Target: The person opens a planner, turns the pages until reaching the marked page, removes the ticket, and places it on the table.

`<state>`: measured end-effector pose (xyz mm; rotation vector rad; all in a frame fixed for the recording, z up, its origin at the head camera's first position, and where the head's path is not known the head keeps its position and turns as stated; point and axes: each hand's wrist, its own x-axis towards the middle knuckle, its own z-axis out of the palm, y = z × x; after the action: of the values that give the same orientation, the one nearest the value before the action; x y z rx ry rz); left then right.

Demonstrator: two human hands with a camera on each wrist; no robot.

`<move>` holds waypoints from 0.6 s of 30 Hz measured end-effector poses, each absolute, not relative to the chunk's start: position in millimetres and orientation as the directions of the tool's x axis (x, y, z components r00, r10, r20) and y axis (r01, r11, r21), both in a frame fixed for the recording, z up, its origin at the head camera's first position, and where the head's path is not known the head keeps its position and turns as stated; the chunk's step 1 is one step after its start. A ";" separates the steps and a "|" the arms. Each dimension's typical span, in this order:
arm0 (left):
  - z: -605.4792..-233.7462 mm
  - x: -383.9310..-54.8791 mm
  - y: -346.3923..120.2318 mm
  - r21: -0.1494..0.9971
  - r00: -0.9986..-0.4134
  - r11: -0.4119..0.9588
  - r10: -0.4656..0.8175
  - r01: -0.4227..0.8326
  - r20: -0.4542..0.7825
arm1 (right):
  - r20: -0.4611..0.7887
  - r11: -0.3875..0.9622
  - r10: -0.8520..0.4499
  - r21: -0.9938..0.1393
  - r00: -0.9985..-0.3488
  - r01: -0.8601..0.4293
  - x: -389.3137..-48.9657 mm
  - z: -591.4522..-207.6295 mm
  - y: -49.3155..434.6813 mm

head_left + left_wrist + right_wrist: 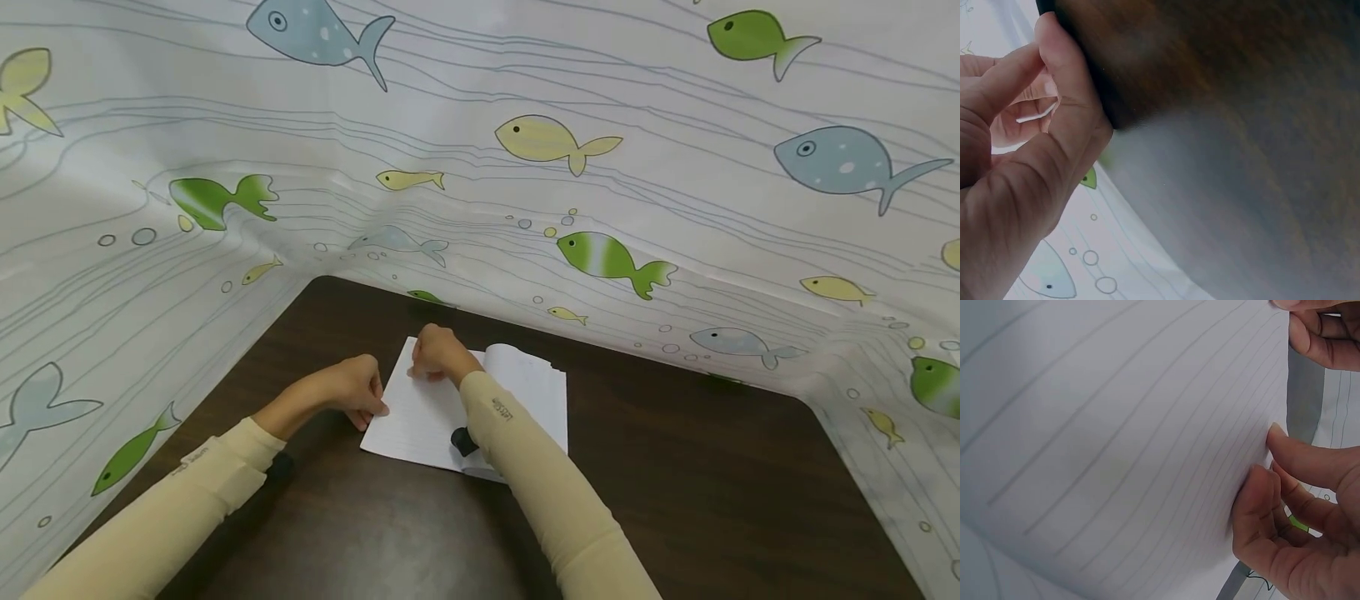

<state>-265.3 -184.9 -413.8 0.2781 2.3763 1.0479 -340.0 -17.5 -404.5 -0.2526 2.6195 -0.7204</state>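
An open notebook [420, 425] with white ruled pages lies on the dark table. My left hand [356, 387] is at the left edge of its left page, thumb on top and fingers curled at the edge. The left wrist view shows this hand [1029, 144] close up, but the paper is mostly hidden there. Higher on the same page, my right hand [442, 354] has its fingers bent down to the paper. In the right wrist view, that hand [1304, 512] pinches the edge of the ruled page [1116, 456], which curves. The right forearm covers part of the notebook's middle.
The dark brown tabletop [712, 467] extends around the notebook. White sheeting with printed fish [600, 254] rises behind and along both sides of the table. A small black object [463, 442] is at the right cuff, over the notebook.
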 end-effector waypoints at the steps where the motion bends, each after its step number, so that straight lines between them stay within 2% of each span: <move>1: -413.2 -265.5 -184.5 0.730 -0.841 0.683 0.379 -0.027 -0.386 | -0.339 0.853 -0.273 -0.518 -0.900 -0.063 -340.0 -404.7 -18.1; 4: -412.5 -265.8 -184.2 0.724 -0.837 0.689 0.379 -0.028 -0.393 | -0.346 0.863 -0.266 -0.501 -0.900 -0.063 -341.2 -406.3 -19.9; 6: -412.5 -266.5 -183.9 0.720 -0.835 0.694 0.381 -0.025 -0.397 | -0.339 0.891 -0.243 -0.449 -0.909 -0.071 -342.5 -408.8 -24.2; 13: -409.6 -267.2 -181.5 0.711 -0.835 0.702 0.373 -0.031 -0.404 | -0.297 0.938 -0.215 -0.326 -0.930 -0.113 -395.3 -479.6 -32.7; 18: -408.5 -264.6 -180.5 0.699 -0.841 0.714 0.361 -0.028 -0.402 | -0.204 0.939 -0.275 -0.267 -0.940 -0.217 -350.6 -436.4 -27.7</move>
<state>-264.6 -180.5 -408.5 0.2535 2.3955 0.9892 -350.6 -27.7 -436.4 -0.3678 2.8561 -0.3548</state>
